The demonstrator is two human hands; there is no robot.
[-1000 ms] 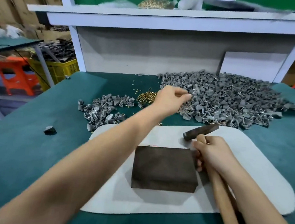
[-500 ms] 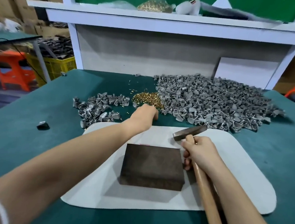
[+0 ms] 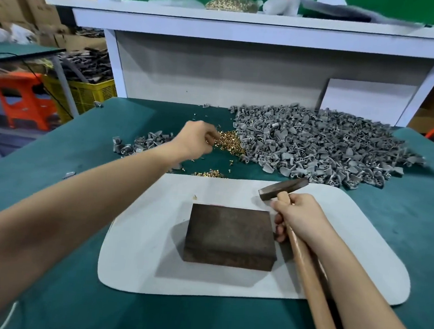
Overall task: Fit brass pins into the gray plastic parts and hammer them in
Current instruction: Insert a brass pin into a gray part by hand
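The left hand (image 3: 197, 140) is hanging at the edge of the brass pins (image 3: 231, 143) heaped on the green table (image 3: 41, 154), fingers bunched downward; whether they are pinching a pin I cannot tell. The right hand (image 3: 301, 219) is gripping the hammer (image 3: 283, 188) by its wooden handle, beside the dark block (image 3: 230, 236) on the white mat (image 3: 137, 249); the gray plastic parts (image 3: 317, 147) are lying heaped behind the mat, touching the pins.
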